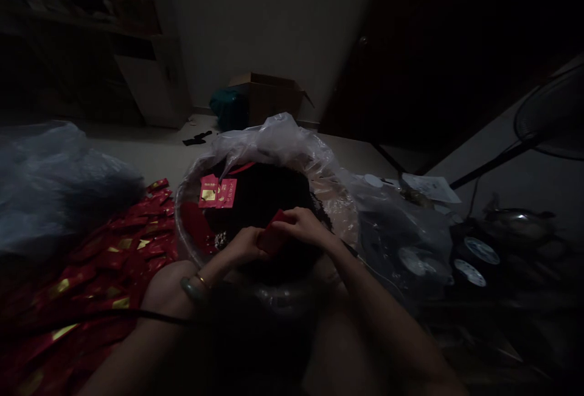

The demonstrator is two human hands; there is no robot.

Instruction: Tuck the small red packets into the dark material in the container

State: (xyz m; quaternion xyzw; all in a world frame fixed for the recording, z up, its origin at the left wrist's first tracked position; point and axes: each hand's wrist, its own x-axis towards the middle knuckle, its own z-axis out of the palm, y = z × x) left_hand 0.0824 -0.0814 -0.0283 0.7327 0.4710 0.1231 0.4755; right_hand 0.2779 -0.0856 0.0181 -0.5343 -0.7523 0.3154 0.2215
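Pale, smooth floor (150, 151) surrounded a round basin (179, 216) draped in crinkled clear plastic (283, 140). Above its mound of dark, grainy material (274, 192), the left hand (247, 244) and right hand (306, 225) both gripped a small red packet (274, 235). Flat, gold-marked red packets (218, 192) lay at the basin's far left; glossy foil-like packets (141, 235) heaped outside, left of it.

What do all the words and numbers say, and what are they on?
None can be read for certain.
Red packets in the plastic-lined tub: pale writing, too small and blurred.
Loose red packets on the left: gold patches, nothing readable.
White sheet on the right: faint marks, too blurred.
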